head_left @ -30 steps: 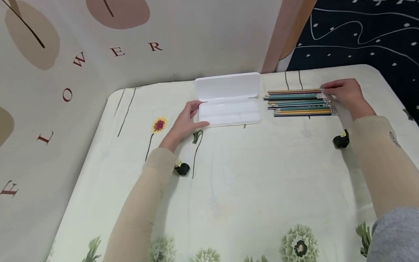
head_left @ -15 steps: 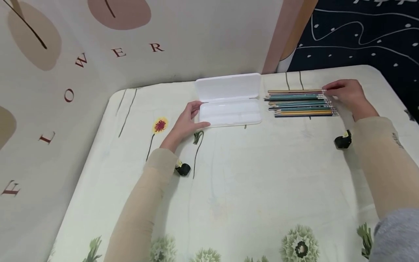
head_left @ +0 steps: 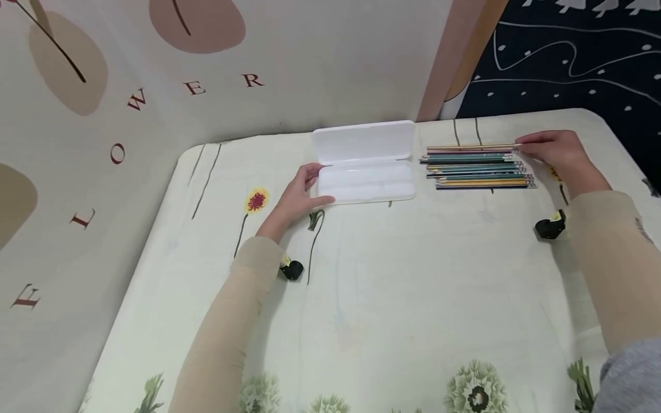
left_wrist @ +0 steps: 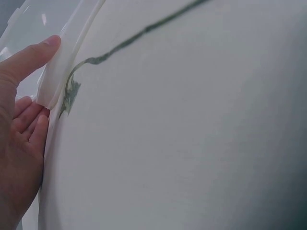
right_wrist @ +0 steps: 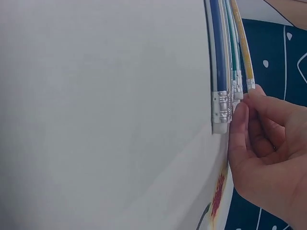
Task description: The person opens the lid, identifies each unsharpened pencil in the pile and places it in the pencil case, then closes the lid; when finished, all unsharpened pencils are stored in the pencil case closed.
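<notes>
On the cloth-covered table (head_left: 403,275), the left hand (head_left: 296,201) grips a white case (head_left: 366,182) near the far edge, while toward the far right corner the right hand (head_left: 565,155) pinches a yellow pencil (right_wrist: 243,43) by its eraser end, a sensible hold for something probably light and stiff

Head: high, near side, looking far and down over the bench (head_left: 403,275).
Left wrist: close; shares left hand (head_left: 296,199), white case (head_left: 366,180) with head.
Right wrist: close; shares right hand (head_left: 564,155), pencils (head_left: 477,170) with head.
</notes>
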Demonstrator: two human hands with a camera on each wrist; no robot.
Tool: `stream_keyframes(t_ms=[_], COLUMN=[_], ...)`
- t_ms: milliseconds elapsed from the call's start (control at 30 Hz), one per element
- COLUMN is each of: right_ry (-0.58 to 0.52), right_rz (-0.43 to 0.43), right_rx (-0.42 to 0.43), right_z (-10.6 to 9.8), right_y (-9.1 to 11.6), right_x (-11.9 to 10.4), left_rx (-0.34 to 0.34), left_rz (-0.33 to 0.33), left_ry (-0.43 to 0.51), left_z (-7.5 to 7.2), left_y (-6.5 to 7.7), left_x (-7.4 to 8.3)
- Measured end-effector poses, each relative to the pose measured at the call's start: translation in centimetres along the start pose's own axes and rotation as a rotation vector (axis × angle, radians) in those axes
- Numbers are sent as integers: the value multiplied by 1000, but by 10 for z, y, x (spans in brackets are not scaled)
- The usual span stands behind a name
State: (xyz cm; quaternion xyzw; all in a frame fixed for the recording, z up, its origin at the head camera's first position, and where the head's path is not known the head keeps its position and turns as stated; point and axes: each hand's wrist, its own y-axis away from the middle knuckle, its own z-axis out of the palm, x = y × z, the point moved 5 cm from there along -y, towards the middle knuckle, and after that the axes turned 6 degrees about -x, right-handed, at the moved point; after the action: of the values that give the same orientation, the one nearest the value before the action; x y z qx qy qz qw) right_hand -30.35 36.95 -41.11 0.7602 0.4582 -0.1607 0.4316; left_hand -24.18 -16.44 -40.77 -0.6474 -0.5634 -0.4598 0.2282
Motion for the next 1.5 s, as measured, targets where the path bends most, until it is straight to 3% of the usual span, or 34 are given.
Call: stream_keyframes(t_ms=[500,933,1500], right_ry=[-315,-561,-651], right_rz=[-55,-119,-174], right_rx=[5,-34,-52], right_z=[-8,-10,-9], right_y=[34,43,56], right_x=[-14,-25,-27], left_rx=[6,5,-7], left_rz=[6,16,-4], left_ry=[-7,1,-14], left_z=[0,0,-1], left_y=[1,2,3], left_x=[1,0,-1])
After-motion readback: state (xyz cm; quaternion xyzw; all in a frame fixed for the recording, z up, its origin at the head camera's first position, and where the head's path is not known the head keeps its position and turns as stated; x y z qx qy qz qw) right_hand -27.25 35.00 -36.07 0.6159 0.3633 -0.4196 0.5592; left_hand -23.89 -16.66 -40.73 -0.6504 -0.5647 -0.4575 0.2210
